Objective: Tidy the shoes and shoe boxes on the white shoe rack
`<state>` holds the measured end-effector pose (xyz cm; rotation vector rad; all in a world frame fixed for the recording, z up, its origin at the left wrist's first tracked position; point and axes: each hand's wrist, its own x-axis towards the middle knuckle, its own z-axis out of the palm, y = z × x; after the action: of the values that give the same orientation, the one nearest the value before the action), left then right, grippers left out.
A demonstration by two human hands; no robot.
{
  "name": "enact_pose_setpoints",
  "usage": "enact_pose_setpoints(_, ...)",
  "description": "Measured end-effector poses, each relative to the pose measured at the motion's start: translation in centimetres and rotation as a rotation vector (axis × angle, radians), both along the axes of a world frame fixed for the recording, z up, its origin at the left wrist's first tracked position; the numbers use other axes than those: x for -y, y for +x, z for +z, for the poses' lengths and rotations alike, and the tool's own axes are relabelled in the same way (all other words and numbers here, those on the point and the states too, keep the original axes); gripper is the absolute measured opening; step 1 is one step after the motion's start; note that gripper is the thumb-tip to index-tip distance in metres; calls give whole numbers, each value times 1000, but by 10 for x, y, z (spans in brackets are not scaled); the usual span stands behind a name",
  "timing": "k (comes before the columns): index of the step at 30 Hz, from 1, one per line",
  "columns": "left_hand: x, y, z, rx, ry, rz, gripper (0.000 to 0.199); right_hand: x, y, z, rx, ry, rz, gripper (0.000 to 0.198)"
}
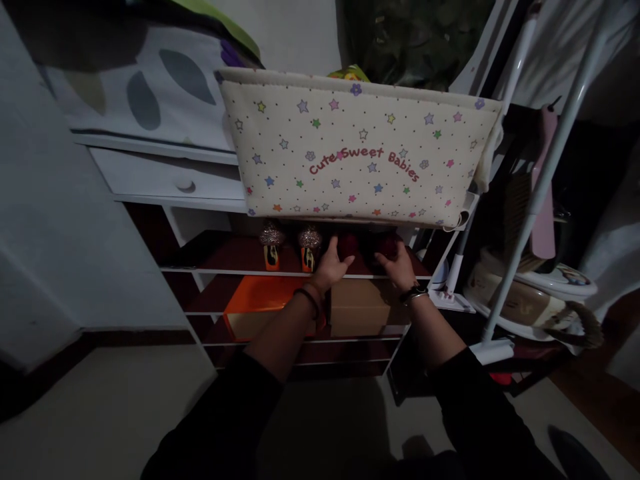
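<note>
On the upper shelf (235, 257) of a rack, two dark red rounded things that look like shoes stand side by side in deep shade. My left hand (334, 265) is closed around the left dark red shoe (348, 245), thumb toward the right. Around the right dark red shoe (384, 244) my right hand (400, 265) is curled, its thumb pointing left. Their far parts are hidden under the overhang. To the left of my hands stand two glittery items with orange and black fronts, the nearer one (309, 248) and the farther one (271, 245).
A cream fabric bin (360, 187) with stars overhangs the shelf. Below lie an orange box (265, 297) and a brown cardboard box (365, 308). A white drawer (150, 175) is at left. At right stand a pale pole (543, 180), a pink-handled brush (543, 200) and a lidded tub (520, 293).
</note>
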<state>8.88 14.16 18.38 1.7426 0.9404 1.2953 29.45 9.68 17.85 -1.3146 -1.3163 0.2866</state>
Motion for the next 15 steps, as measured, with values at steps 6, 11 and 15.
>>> enact_pose_setpoints(6, -7, 5, -10, 9, -39, 1, 86, 0, -8, -3, -41, 61, 65, 70)
enact_pose_setpoints(11, -6, 15, -16, 56, 16, -1, 86, -3, -16, -5, -18, 79, 77, 72)
enact_pose_setpoints(15, -6, 18, -18, 59, 54, -11, 85, -6, -13, -8, 22, 59, 62, 73)
